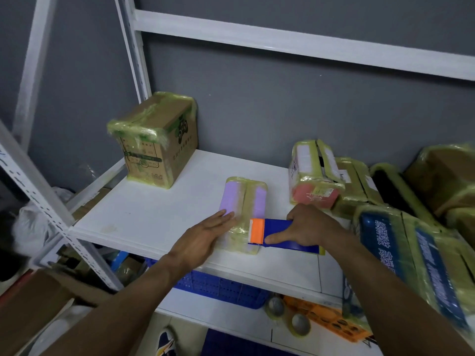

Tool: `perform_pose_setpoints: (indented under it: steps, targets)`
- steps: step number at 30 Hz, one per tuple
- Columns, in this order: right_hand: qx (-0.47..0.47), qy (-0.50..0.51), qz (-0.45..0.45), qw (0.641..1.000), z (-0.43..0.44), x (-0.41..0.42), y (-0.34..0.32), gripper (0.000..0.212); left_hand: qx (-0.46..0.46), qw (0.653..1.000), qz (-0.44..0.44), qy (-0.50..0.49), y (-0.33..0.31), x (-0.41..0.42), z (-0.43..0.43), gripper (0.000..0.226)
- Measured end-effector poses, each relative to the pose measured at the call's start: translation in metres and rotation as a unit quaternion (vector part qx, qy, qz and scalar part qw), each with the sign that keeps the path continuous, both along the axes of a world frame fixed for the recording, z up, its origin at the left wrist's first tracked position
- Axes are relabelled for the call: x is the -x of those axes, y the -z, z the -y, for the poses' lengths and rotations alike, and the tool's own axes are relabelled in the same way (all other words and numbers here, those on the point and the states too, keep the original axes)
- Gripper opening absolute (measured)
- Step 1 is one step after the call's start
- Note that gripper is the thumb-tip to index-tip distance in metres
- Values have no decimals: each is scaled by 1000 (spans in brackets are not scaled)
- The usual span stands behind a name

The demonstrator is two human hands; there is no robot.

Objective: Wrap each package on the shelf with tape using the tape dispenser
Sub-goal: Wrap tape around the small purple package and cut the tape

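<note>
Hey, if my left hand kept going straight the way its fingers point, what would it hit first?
The left hand lies flat on the lilac tape-wrapped package; past its top, probably the pink-fronted taped package, though depth is unclear.

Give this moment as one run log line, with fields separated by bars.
step: taping purple package | left hand: flat on package | right hand: grips tape dispenser at package's near end

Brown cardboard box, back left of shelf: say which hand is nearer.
Left. The left hand rests on the lavender package, front-right of the brown cardboard box; the right hand, gripping the blue-and-orange tape dispenser, is farther right.
</note>
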State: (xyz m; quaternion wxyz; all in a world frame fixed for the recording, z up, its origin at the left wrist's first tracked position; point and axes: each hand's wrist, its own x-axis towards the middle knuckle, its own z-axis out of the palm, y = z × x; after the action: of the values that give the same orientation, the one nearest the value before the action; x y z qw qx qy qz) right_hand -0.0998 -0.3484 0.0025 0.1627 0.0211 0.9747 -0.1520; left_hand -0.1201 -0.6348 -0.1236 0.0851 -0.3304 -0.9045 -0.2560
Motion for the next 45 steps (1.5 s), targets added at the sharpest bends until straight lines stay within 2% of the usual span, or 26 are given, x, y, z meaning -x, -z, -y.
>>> perform_pose_setpoints:
  steps: [4,7,13,19,25,29,32,35,39,45]
  targets:
    - [8,3,0,1000,-2,2,-3,79,-20,998,-50,-36,-6,-1,-12,43]
    - [16,8,4,1000,-1,-1,1,79,-17,995,-77,-65,-12,-1,-24,34]
    - [37,28,-1,999,-1,-7,7,81,-68,991,-89,-73,-6,-4,-29,38]
    - [45,25,-7,999,-1,-14,3,80,-44,993,-102,-37,-7,4,-22,27]
    - [28,20,-15,999,-2,-29,-5,75,-15,999,-34,-2,-19,12,-4,33]
    - [23,25,-8,999,0,-32,-2,75,-3,999,-49,12,-16,8,-6,44]
    - [18,29,-2,999,1,-33,0,74,5,998,-59,16,-19,-1,-8,39]
    - [16,36,1,999,3,-34,3,76,45,995,-92,17,-17,-4,-12,68]
    - [22,41,4,999,4,-35,6,76,23,993,-119,-1,-17,-8,-15,35]
    - [42,44,4,998,5,-46,10,70,-8,990,-142,-5,-17,-3,-25,42]
